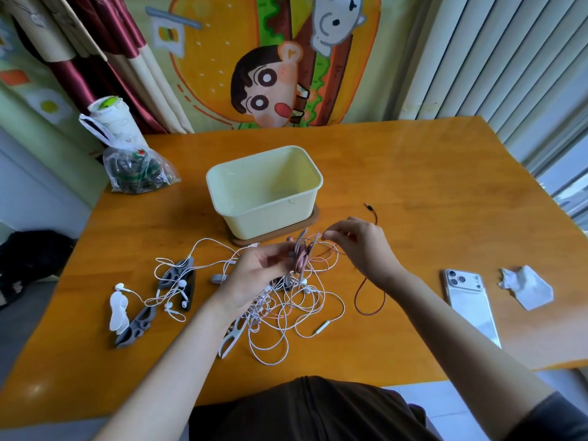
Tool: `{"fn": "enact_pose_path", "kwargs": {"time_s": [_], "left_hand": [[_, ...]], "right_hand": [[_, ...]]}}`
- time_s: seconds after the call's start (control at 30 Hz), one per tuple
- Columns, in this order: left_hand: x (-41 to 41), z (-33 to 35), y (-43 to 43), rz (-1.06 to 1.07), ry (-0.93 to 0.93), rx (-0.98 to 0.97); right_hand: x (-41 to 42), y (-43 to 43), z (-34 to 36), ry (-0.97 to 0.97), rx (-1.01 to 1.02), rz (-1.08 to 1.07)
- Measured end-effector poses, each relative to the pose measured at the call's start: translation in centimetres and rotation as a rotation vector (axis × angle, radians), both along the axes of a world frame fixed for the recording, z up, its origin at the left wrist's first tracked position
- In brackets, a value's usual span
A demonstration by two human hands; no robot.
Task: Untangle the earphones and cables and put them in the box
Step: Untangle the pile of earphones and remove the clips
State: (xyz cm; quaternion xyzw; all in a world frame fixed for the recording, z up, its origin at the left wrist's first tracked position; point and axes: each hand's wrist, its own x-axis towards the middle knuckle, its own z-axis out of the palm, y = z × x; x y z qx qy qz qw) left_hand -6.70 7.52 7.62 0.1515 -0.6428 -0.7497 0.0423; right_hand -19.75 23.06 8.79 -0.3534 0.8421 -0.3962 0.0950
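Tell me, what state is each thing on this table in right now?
Box: open, empty, upright.
White earphones: tangled on the table.
Pink cable: partly wound on a pink winder, lifted.
Left hand: grips the pink winder.
Right hand: pinches the pink cable.
Red cable: looped on the table.
Phone: face down.
Paper: crumpled.

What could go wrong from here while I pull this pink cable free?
Pulling with the right hand could tighten the pink cable into the white earphone tangle below, since strands hang from the left hand into it. The red cable runs up to the right hand and might get dragged along.
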Motion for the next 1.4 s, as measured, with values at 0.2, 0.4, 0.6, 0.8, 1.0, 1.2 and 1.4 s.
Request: {"fn": "enact_pose_path", "kwargs": {"time_s": [0.2,0.4,0.6,0.8,1.0,1.2,1.4], "left_hand": [[-1.5,1.0,0.7,0.115,0.096,0.271],[-2.4,1.3,0.7,0.314,0.093,0.424],[-2.5,-0.3,-0.1,0.571,-0.029,0.203],[-1.8,-2.7,-1.7,0.603,-0.077,-0.679],[-0.1,-4.7,-2.6,0.36,-0.121,-0.846],[0.0,-3.5,-0.9,-0.016,-0.121,-0.572],[0.4,-1.5,0.7,-0.065,-0.032,-0.037]], "right_hand": [[3.2,-1.8,-1.4,-0.143,0.059,0.031],[5.5,-2.5,-3.0,-0.104,0.087,0.09],[6.4,-2.1,-3.0,-0.01,0.121,0.112],[7.2,-1.5,-2.3,0.046,0.202,0.2],[3.9,-0.5,-1.0,0.072,0.287,0.131],[-0.2,-0.2,-1.0,0.067,0.288,-0.015],[0.4,-0.5,-2.1,-0.118,0.18,0.001]]}}
